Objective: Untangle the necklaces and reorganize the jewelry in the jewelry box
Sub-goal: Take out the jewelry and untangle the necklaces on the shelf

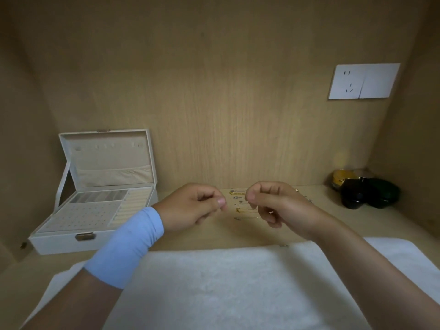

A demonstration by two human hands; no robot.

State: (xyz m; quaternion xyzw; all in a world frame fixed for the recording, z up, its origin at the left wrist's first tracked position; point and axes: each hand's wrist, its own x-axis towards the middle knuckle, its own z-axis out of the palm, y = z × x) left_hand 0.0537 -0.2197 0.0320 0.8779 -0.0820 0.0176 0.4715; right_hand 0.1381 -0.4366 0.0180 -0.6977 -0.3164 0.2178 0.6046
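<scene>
**Left hand** [197, 206]: raised above the shelf, fingers curled, thumb pressed to forefinger in a pinch. A blue cuff [128, 246] is worn at the wrist.

**Right hand** [269, 201]: raised just beside the left hand, knuckles facing it, fingers curled in a like pinch.

**Necklace**: judged to be pinched by both hands and stretched across the small gap between them. The chain itself is too fine to be made out.

**Loose jewelry** [238, 210]: gold and silver pieces are laid on the wood between and just beyond the hands, and more are partly hidden behind the right hand.

**Jewelry box** [59, 244]: set to the left of the left hand, lid raised. No pieces can be made out in the trays.

**White cloth** [226, 282]: spread below the hands, nearer the person. One small metal piece [283, 245] lies at its far edge, under the right forearm.

**Dark jars** [366, 191]: placed well to the right of the right hand.

**Hazards, as judged:**
- A knot may be tightened or a link snapped if the hands are drawn apart too hard.
- A fine chain may be dropped onto the laid-out pieces and tangled again.
- The sorted pieces may be scattered if a hand is lowered carelessly.
- The small piece at the cloth edge may be brushed off by the right forearm and lost in the pile.
</scene>
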